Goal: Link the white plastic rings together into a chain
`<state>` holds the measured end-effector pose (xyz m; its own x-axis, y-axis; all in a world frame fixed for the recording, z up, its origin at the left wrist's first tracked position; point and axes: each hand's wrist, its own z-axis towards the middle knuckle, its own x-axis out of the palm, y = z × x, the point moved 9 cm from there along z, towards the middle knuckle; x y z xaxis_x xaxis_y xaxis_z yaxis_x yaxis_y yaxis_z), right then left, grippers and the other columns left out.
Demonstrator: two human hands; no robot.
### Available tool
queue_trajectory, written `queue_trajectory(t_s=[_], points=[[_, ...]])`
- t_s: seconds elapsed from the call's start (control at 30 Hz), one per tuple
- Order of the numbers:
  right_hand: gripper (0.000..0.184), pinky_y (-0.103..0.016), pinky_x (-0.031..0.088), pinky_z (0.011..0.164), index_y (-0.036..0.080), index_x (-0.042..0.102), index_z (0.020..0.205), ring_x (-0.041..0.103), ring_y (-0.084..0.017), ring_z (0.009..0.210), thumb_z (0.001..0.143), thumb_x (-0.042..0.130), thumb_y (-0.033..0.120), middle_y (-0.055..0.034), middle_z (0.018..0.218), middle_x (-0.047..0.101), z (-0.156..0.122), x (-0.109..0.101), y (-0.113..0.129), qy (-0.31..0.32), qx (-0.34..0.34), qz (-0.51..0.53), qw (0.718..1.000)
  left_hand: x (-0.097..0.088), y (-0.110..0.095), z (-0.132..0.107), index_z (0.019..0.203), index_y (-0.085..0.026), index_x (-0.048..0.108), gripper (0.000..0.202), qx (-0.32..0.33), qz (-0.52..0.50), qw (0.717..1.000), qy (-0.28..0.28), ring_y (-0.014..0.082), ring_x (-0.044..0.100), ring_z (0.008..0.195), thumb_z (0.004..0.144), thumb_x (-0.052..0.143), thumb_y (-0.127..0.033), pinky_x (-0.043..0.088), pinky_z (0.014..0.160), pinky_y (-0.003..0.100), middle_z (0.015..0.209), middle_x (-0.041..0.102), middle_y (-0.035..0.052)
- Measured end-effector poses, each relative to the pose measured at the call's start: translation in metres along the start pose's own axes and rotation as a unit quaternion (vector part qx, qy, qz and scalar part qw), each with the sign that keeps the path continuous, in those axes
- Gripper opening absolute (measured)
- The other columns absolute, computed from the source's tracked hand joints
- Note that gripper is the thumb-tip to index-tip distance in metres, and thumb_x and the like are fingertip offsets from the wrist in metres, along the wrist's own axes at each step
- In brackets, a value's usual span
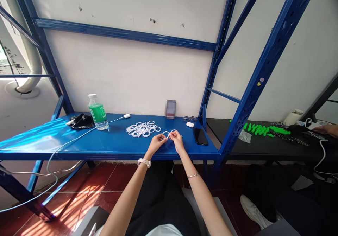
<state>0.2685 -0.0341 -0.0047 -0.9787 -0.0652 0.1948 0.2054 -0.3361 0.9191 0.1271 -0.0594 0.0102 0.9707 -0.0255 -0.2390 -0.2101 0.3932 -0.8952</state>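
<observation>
Near the front edge of the blue table, my left hand (156, 143) pinches a thin white ring (166, 132) between thumb and fingertips. Close beside it, the fingers of my right hand (177, 141) are closed on the other side of the white piece. A second white loop (174, 130) shows just behind the right fingers; whether the two loops are joined, I cannot tell. To the left of my hands lies a loose heap of white rings (142, 128), apart from both of them.
A blue table (118, 144) holds a bottle with a green label (98, 113), a black plastic bag (80, 121), a white cable plug (127, 116), a small boxed item (170, 109), glasses (189, 119), an earbud case (190, 125) and a phone (200, 136). Right, green pieces (258, 128) lie near another person's hand (327, 129).
</observation>
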Motion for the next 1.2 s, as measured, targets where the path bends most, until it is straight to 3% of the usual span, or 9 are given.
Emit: queue_trajectory(t_s=[0.57,0.93,1.07,1.2], points=[[0.036,-0.031,0.047,0.069,0.024,0.054,0.072,0.061,-0.019,0.072,0.067,0.078,0.051,0.0007,0.072,0.062,0.000,0.001,0.001,0.006,-0.004,-0.001,1.000,0.000,-0.001,0.000,0.074,-0.017,0.063,0.047,-0.005,0.000,1.000,-0.002,0.0118,0.046,0.051,0.069,0.069,-0.063,0.031,0.051,0.022,0.053,0.052,-0.0037],[0.038,-0.032,0.049,0.069,0.023,0.061,0.078,0.062,-0.019,0.073,0.063,0.081,0.052,-0.0015,0.077,0.066,0.000,-0.005,-0.002,-0.024,0.007,0.009,1.000,-0.001,0.005,0.001,0.079,-0.017,0.065,0.047,-0.007,-0.003,1.000,-0.011,0.0138,0.052,0.057,0.073,0.066,-0.064,0.039,0.054,0.023,0.062,0.058,-0.0011],[0.041,-0.032,0.050,0.069,0.022,0.062,0.078,0.062,-0.019,0.073,0.062,0.081,0.055,-0.0016,0.076,0.067,0.000,-0.005,-0.003,-0.029,0.010,0.012,0.999,-0.003,0.005,0.003,0.081,-0.019,0.064,0.046,0.013,-0.023,0.999,-0.023,0.0149,0.061,0.067,0.074,0.066,-0.064,0.047,0.062,0.025,0.089,0.067,0.0043],[0.042,-0.031,0.050,0.070,0.022,0.063,0.079,0.063,-0.018,0.073,0.060,0.082,0.054,-0.0017,0.076,0.069,0.000,-0.005,-0.005,-0.031,0.018,0.020,0.999,-0.002,0.010,0.005,0.083,-0.019,0.064,0.045,0.007,-0.040,0.999,-0.022,0.0154,0.065,0.073,0.075,0.066,-0.063,0.050,0.067,0.027,0.117,0.064,0.0093]])
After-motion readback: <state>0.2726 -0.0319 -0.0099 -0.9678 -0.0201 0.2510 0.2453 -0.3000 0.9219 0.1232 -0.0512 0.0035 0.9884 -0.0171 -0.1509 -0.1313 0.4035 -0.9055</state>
